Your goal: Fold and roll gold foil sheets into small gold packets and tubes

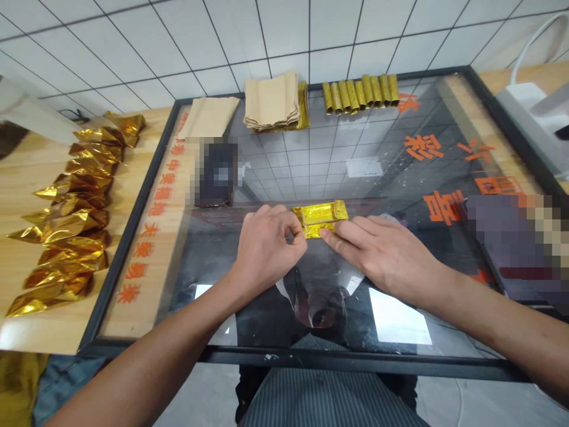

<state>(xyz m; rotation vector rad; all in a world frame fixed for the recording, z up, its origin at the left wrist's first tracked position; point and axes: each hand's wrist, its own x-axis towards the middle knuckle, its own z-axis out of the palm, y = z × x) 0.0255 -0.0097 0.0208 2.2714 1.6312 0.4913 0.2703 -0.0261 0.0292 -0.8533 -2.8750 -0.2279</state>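
On the glass tabletop lies a small piece of gold foil paper [318, 212] with folded edges and a crease running along it. My left hand [271, 240] is closed, thumb and forefinger pinched together at the paper's left end. From the right, my right hand [377, 246] grips the near right edge, its fingers together and a fingertip pressed on the foil. The undersides of both hands are hidden. Beyond the hands, a row of rolled gold paper tubes [360, 95] lies at the back, beside a stack of tan-backed paper sheets [272, 101].
Several folded gold foil pieces [75, 222] line the wooden surface at left. More tan paper [211, 115] rests at the back left corner, above a dark blurred object [217, 175]. Another blurred object [511, 243] sits at right. A white power strip [533, 118] stands at the far right.
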